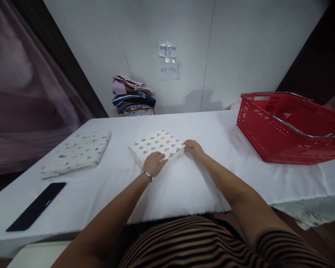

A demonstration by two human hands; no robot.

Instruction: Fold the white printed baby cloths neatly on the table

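A folded grey-motif cloth (153, 144) lies at the middle of a white-covered table (184, 193), turned so that 1 corner points toward 3 o'clock. Its print is rows of small rounded grey shapes on white, with a few in green and yellow. Folded layers show along its lower edges.

The left hand (153, 163) rests at the cloth's 6 o'clock side, fingers laid over the top layer; whether its thumb pinches the edge, I cannot tell. A silver-coloured bracelet (148, 176) circles that wrist. The right hand (194, 149) grasps the 3 o'clock corner between thumb and fingers.

Taking this cloth as the clock's centre, a folded white cloth with a scattered print (79, 152) lies flat at 9 o'clock, well apart from it. At 8 o'clock a flat black rectangular object (35, 208) lies near the table's front edge. A red perforated plastic basket (257, 136) with metal handles stands at 3 o'clock, near the table's right end. At 11 o'clock, beyond the far edge, rises a stack of folded fabrics (134, 96) in lilac, blue, black and mixed patterns. At 12 o'clock, 2 paper notices are on the pale wall (237, 48): the upper notice (167, 50) carries handwriting, the lower notice (169, 70) reads "45-50".
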